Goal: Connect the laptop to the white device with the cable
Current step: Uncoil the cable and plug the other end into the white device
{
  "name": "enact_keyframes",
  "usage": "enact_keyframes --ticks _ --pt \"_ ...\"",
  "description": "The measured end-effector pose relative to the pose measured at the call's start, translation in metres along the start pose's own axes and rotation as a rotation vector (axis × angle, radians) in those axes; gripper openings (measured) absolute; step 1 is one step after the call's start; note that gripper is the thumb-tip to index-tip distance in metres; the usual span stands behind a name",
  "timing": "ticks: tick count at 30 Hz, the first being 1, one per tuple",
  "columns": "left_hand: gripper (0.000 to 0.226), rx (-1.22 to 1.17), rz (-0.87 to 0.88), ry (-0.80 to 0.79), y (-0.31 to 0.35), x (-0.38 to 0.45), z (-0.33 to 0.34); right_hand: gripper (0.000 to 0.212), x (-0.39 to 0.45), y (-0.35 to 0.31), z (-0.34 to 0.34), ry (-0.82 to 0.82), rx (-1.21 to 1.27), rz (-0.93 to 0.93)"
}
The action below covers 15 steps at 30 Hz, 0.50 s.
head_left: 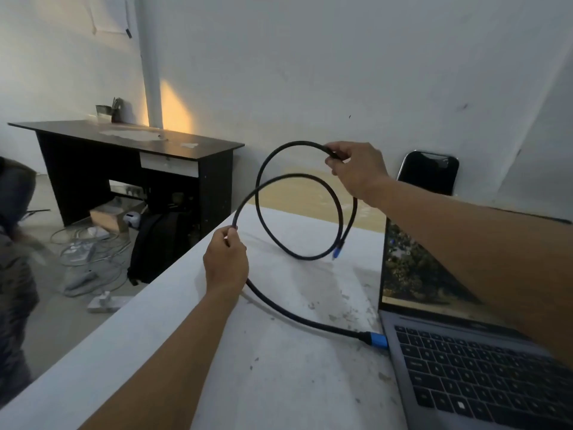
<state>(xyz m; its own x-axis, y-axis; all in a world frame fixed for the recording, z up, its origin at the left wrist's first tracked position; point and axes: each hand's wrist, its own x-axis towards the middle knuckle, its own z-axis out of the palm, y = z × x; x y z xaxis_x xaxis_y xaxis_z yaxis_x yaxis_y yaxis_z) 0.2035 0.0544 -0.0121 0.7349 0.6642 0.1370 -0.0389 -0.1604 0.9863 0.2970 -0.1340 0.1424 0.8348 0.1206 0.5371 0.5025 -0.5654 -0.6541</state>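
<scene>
A black cable (263,193) hangs in two loops above the white table (279,383). My left hand (225,262) pinches one loop low on the left. Higher up, my right hand (356,169) grips the top of the other loop. One blue plug (376,340) sits at the left edge of the open laptop (465,367), touching or inserted in its side. The other blue-tipped end (336,251) dangles free just above the table. No white device is identifiable on the table.
A dark phone (429,172) leans against the wall behind the laptop. On the left stands a black desk (124,144), with a backpack (158,243), cables and boxes on the floor. Part of a person (15,243) shows at the left edge.
</scene>
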Motion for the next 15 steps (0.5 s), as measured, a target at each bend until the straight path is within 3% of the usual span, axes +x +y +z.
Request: enact_keyframes --ticks 7,15 --pt "0.023 0.085 0.019 0.031 -0.003 0.001 0.002 0.030 0.049 0.010 -0.037 0.126 -0.187 -0.001" --pt "0.055 0.266 0.111 -0.037 -0.011 0.006 0.006 0.032 0.062 0.048 -0.097 0.142 -0.280 0.054"
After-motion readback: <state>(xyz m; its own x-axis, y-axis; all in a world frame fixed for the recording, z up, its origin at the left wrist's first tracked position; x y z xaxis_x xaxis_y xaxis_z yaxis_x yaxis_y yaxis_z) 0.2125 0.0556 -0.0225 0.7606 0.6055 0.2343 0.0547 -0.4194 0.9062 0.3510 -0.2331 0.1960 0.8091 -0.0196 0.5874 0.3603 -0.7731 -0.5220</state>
